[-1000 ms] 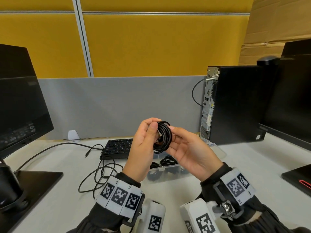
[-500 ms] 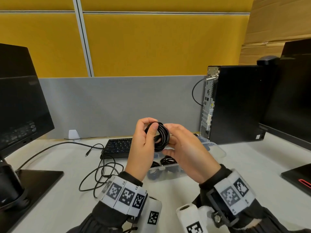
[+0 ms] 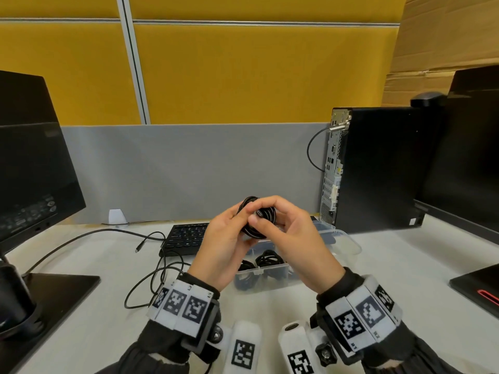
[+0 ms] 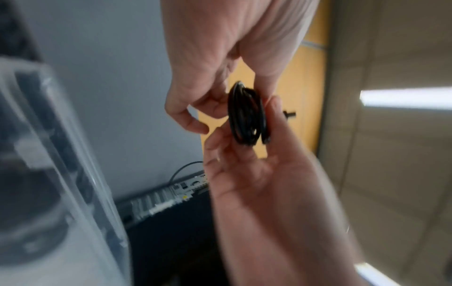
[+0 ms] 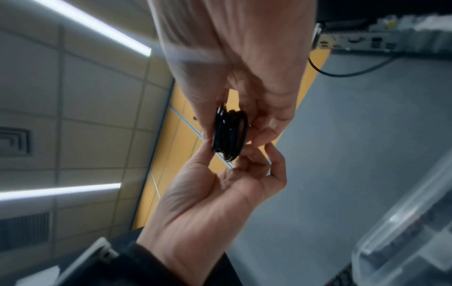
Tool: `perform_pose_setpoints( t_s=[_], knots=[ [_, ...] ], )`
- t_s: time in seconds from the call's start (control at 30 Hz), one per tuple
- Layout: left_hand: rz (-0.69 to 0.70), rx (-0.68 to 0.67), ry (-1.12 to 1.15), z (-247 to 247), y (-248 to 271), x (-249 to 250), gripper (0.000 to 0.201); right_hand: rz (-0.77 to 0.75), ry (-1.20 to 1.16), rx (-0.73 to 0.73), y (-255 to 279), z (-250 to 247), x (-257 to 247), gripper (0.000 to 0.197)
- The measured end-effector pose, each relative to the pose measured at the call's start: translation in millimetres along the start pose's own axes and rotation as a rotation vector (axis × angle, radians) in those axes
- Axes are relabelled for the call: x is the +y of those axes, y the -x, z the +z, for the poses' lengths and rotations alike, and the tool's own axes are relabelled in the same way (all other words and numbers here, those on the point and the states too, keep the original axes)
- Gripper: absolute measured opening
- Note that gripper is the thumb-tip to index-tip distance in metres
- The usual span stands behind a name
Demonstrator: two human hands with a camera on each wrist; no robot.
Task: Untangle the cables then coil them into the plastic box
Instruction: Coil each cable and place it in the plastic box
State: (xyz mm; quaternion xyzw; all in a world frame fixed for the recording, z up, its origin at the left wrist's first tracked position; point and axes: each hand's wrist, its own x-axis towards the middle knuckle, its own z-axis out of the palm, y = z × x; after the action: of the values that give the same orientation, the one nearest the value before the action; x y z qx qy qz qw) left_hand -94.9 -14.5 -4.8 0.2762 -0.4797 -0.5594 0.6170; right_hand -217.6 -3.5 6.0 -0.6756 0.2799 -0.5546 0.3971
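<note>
A small coil of black cable (image 3: 256, 220) is held in the air between both hands, above the clear plastic box (image 3: 266, 284). My left hand (image 3: 241, 211) grips the coil's left side, thumb in front and fingers behind. My right hand (image 3: 266, 211) pinches its right side, with the thumb pressed on a cable end at the coil's face. The left wrist view shows the coil (image 4: 247, 116) edge-on between the fingertips, and the right wrist view shows the same coil (image 5: 229, 133). Other black coils (image 3: 267, 261) lie inside the box. A loose black cable (image 3: 151, 279) sprawls on the desk to the left.
The box lid (image 3: 347, 242) lies behind the box on the right. A black keyboard (image 3: 186, 236) sits behind my left hand. A monitor (image 3: 32, 171) and its base (image 3: 54, 290) stand at the left, a PC tower (image 3: 378, 168) at the right, and a grey partition (image 3: 189, 171) behind.
My right hand has gone from cupping the coil with an open palm to pinching it, thumb over its face. The coil has turned and both hands have drawn closer together.
</note>
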Motion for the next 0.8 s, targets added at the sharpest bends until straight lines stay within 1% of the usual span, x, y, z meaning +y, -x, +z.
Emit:
perform_pose_setpoints(
  t_s=[0.03, 0.1, 0.2, 0.27, 0.33, 0.4, 0.47, 0.53, 0.63, 0.7, 0.73, 0.8],
  knots=[
    [-0.039, -0.033, 0.026, -1, 1, 1, 0.038, -0.017, 0.027, 0.016, 0, 0, 0, 0.013],
    [-0.079, -0.079, 0.053, -2, 1, 3, 0.034, -0.045, 0.086, 0.043, -1, 0, -1, 0.016],
    [-0.072, -0.107, 0.081, -3, 2, 3, 0.024, -0.092, 0.162, 0.075, -2, -3, 0, 0.022],
    [-0.061, -0.111, 0.085, -2, 4, 1, 0.022, -0.129, 0.193, 0.1, -3, -7, 0, 0.02],
    [-0.041, -0.11, 0.057, 1, 6, 0, 0.023, -0.197, 0.246, 0.156, -5, -10, 0, 0.017],
    [-0.009, -0.089, 0.014, 5, 7, 1, 0.022, -0.355, 0.422, 0.242, -5, -11, 0, 0.014],
    [0.037, -0.058, -0.038, 10, 7, 1, 0.023, -0.541, 0.676, 0.295, -4, -11, 2, 0.008],
    [0.082, -0.038, -0.056, 12, 7, 1, 0.029, -0.645, 0.838, 0.334, -4, -13, 4, 0.015],
    [0.12, -0.027, 0.023, 14, 8, 3, 0.035, -0.696, 0.944, 0.352, -4, -13, 4, 0.02],
    [0.13, -0.035, 0.099, 14, 7, 4, 0.037, -0.711, 1.056, 0.351, -4, -10, 1, 0.02],
    [0.137, -0.047, 0.116, 13, 7, 5, 0.035, -0.715, 1.118, 0.348, -4, -9, -1, 0.02],
    [0.162, -0.062, 0.086, 13, 7, 4, 0.025, -0.697, 1.264, 0.329, -2, -6, -6, 0.019]
  ],
)
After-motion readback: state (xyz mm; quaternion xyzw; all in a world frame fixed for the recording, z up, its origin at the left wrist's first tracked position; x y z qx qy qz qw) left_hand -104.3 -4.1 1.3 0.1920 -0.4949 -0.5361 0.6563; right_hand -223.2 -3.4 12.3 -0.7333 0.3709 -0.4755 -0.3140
